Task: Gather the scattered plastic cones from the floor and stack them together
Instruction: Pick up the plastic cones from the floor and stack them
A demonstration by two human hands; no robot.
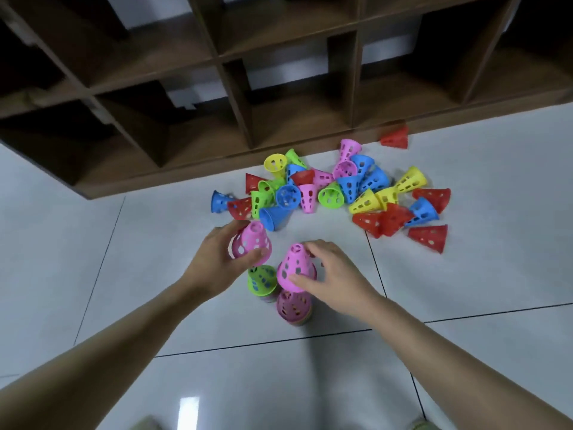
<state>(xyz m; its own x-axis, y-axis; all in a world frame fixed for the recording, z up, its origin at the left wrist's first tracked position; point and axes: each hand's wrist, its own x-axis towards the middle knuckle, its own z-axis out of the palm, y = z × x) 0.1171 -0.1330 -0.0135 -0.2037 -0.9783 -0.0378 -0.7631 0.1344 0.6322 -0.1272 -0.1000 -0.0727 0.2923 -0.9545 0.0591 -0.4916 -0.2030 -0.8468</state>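
My left hand grips a pink perforated cone held above the floor. My right hand holds another pink cone by its sides, just over a standing stack topped by a darker pink cone. A second stack with a green cone on top stands right beside it, under my left hand. A pile of several scattered cones in red, blue, yellow, green and pink lies on the white tiled floor further ahead. One red cone lies apart near the shelf.
A dark wooden shelf unit with open compartments runs along the far side, its base right behind the pile. White floor tiles with dark grout lines spread around both stacks.
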